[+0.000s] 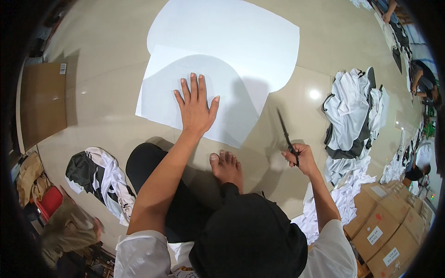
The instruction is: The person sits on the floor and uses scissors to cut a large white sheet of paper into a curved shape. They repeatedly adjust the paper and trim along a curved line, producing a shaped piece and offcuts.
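Spread fingers of my left hand (195, 107) press flat on a white, curved-edge sheet (181, 76) on the floor; whether it is paper or cloth I cannot tell. Beneath it and reaching farther away lies a larger white sheet (232, 32) with rounded sides. Off to the right, my right hand (300, 157) grips dark scissors (283, 127) by the handles, blades pointing away from me. The scissors are clear of the sheets, and their blades look closed. My bare foot (227, 169) rests just below the near edge of the white sheets.
Piled white and black garments (350, 111) lie to the right, with another bundle (99, 178) at the left. Cardboard boxes (384, 222) stand at the lower right, and a brown carton (44, 102) at the left. Other people (419, 81) are at the far right.
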The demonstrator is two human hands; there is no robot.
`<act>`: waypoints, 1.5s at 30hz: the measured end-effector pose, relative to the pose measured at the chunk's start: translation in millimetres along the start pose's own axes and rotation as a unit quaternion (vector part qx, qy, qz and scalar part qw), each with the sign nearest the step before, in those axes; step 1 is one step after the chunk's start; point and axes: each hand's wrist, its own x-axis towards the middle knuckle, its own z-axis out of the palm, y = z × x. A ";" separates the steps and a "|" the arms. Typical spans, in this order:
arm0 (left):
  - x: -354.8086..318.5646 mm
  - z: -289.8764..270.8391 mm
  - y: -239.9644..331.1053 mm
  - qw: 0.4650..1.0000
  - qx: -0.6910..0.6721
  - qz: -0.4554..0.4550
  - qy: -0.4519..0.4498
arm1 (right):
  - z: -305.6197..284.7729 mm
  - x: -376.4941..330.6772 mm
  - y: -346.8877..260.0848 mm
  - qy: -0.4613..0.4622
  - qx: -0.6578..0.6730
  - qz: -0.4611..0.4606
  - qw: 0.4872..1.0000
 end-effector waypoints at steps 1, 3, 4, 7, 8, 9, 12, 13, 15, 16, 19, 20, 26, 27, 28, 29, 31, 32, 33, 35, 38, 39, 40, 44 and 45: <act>-0.5 2.2 0.4 1.000 0.003 0.001 0.004 | -3.6 -2.9 0.2 -0.010 -0.031 0.007 0.999; -1.1 3.9 0.4 1.000 0.010 0.004 0.006 | -6.0 -5.4 -3.4 -0.022 -0.064 0.026 0.997; -2.4 4.0 -0.5 1.000 0.013 0.006 0.003 | -6.1 -5.3 -5.2 -0.025 -0.067 0.040 0.997; -2.3 4.2 -0.3 1.000 0.022 0.011 0.003 | -5.6 1.5 -10.9 -0.045 -0.071 0.051 0.995; -1.5 4.6 0.1 1.000 0.025 0.013 0.004 | -5.4 4.9 -12.8 -0.052 -0.071 0.050 0.995; -1.4 4.6 0.3 0.999 0.033 0.008 -0.005 | -5.3 7.8 -14.3 -0.067 -0.078 0.050 0.993; -1.1 3.8 -0.5 0.999 0.030 -0.007 -0.019 | -3.2 14.6 -17.9 -0.101 -0.080 0.049 0.990; -1.3 3.0 -1.6 1.000 0.010 -0.010 -0.014 | -0.5 16.1 -18.8 -0.106 -0.067 0.048 0.991; -2.7 -0.2 -2.2 1.000 -0.006 -0.023 -0.005 | 0.7 17.7 -17.2 -0.107 -0.049 0.050 0.992; -4.4 -2.0 -2.3 0.999 -0.003 -0.033 0.000 | 0.4 19.2 -13.7 -0.103 -0.044 0.053 0.992; -7.3 -4.3 -8.1 0.998 0.016 -0.052 0.005 | 5.8 19.3 -15.6 -0.097 -0.025 0.054 0.993; -7.7 -3.7 -9.4 0.998 0.022 -0.056 0.005 | 7.7 18.4 -17.0 -0.094 -0.019 0.054 0.994; -8.3 -0.7 -11.6 0.998 0.025 -0.050 0.009 | 13.3 23.1 -14.8 -0.096 -0.034 0.043 0.994; -8.3 -1.2 -11.4 0.998 0.025 -0.050 0.007 | 14.2 23.2 -15.8 -0.096 -0.035 0.043 0.994; -8.1 -1.7 -11.2 0.998 0.024 -0.050 0.005 | 15.0 23.3 -17.3 -0.097 -0.035 0.043 0.994; -8.1 -0.9 -11.3 0.998 0.023 -0.050 0.003 | 15.9 23.0 -19.3 -0.096 -0.036 0.043 0.994; -8.4 0.1 -11.8 0.998 0.030 -0.050 0.004 | 17.7 23.3 -22.5 -0.094 -0.046 0.038 0.994; -8.3 0.3 -11.6 0.998 0.033 -0.050 0.005 | 17.9 23.3 -23.2 -0.092 -0.051 0.035 0.994; -8.2 0.5 -11.4 0.998 0.032 -0.050 0.004 | 17.8 23.7 -22.2 -0.092 -0.051 0.034 0.994; -8.0 0.4 -11.2 0.998 0.029 -0.050 0.004 | 17.6 24.8 -19.3 -0.092 -0.050 0.032 0.994; -7.9 0.0 -10.9 0.998 0.028 -0.050 0.003 | 17.5 25.2 -19.0 -0.093 -0.057 0.035 0.993; -7.9 -0.2 -11.1 0.998 0.030 -0.050 0.003 | 17.3 25.5 -18.5 -0.092 -0.062 0.032 0.993; -7.7 -0.3 -11.3 0.998 0.033 -0.050 0.003 | 16.9 26.0 -17.5 -0.090 -0.066 0.030 0.993; -8.3 1.0 -11.8 0.998 0.043 -0.050 0.004 | 18.3 25.3 -16.4 -0.082 -0.068 0.029 0.994; -8.3 1.3 -12.0 0.998 0.043 -0.051 0.003 | 18.4 25.4 -17.0 -0.083 -0.077 0.027 0.993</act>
